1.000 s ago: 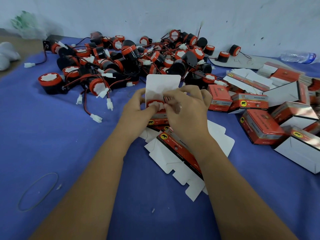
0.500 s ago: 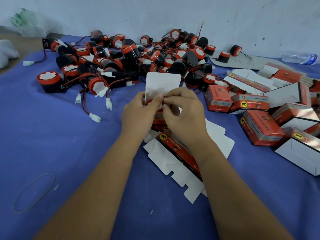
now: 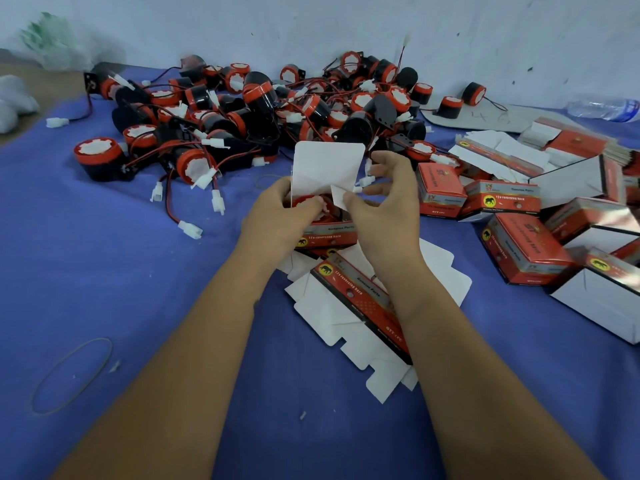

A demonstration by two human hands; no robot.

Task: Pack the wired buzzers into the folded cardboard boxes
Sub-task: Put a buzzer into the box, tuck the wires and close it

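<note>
Currently left hand [image 3: 282, 216] grips the box [image 3: 325, 230]; right hand [image 3: 384, 199] pinches its side flap [image 3: 339, 197]; the buzzer's connector [image 3: 365, 181] may snag outside.

A small packing workshop: heaped wired buzzers [image 3: 249, 109] and stacked printed cartons [image 3: 526, 251] cover a blue-clothed table [image 3: 104, 271].

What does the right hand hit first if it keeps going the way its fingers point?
The right hand points up and left, toward the open box's raised white flap. That flap looks first in line, with the buzzer pile behind it. Depth is unclear from one view.
</note>
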